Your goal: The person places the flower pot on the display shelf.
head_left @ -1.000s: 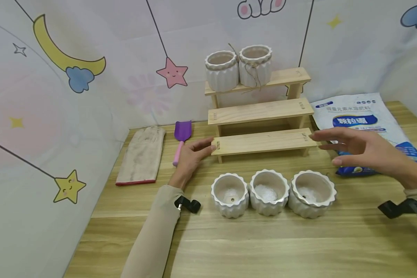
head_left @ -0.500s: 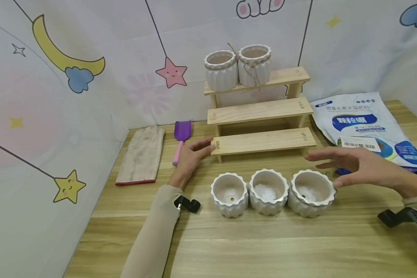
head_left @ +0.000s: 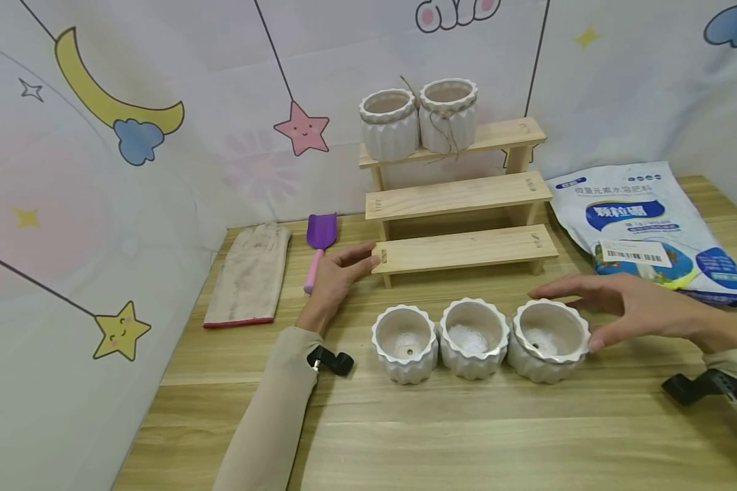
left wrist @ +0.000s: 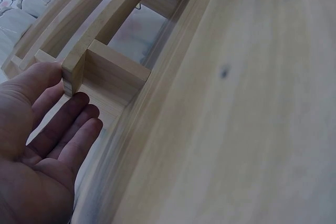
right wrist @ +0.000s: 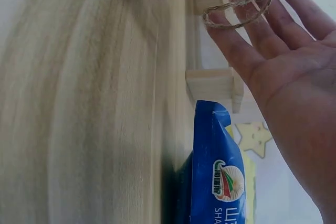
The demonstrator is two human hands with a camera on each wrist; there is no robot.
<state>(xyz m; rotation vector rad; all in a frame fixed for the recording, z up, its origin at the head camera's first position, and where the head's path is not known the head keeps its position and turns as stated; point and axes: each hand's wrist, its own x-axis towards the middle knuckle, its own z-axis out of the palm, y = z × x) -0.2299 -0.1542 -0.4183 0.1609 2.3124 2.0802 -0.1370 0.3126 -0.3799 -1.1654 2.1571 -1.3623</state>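
Note:
My left hand (head_left: 338,276) holds the left end of the lowest step of a wooden plant stand (head_left: 463,249), thumb and fingers at its corner. In the left wrist view, fingertips (left wrist: 79,100) touch the plank's end. My right hand (head_left: 641,310) curves round the rightmost white flower pot (head_left: 546,372), thumb at its right rim and fingers behind it. In the right wrist view, twine (right wrist: 226,24) hangs from that pot against the fingers. The middle pot (head_left: 474,365) and the left pot (head_left: 405,372) stand beside it in a row, with whitish material at their bottoms.
Two twine-tied pots (head_left: 389,136) stand on the stand's top step. A fertilizer bag (head_left: 626,191) lies to the right, behind my right hand. Left of the stand lie a purple hand trowel (head_left: 322,232) and cloth gloves (head_left: 248,276) on the wooden table (head_left: 442,436).
My right hand has come down and toward me from beside the stand's lowest step to the rightmost pot. The left hand stays on the stand.

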